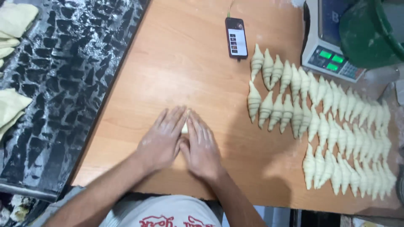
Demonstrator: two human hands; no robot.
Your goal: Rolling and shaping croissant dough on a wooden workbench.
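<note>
My left hand (162, 141) and my right hand (202, 147) lie flat, side by side, on the wooden table (185, 67), fingers pointing away from me. Both palms press down on a pale piece of dough (184, 127); only a small tip of it shows between my index fingers. To the right, several shaped raw croissants (328, 122) lie in rows on the table.
A black phone (236, 37) with a lit screen lies at the table's far side. A weighing scale (330, 42) and a green bucket (370, 33) stand at the far right. On the left runs a floured black surface (63, 84) with dough sheets (12, 21).
</note>
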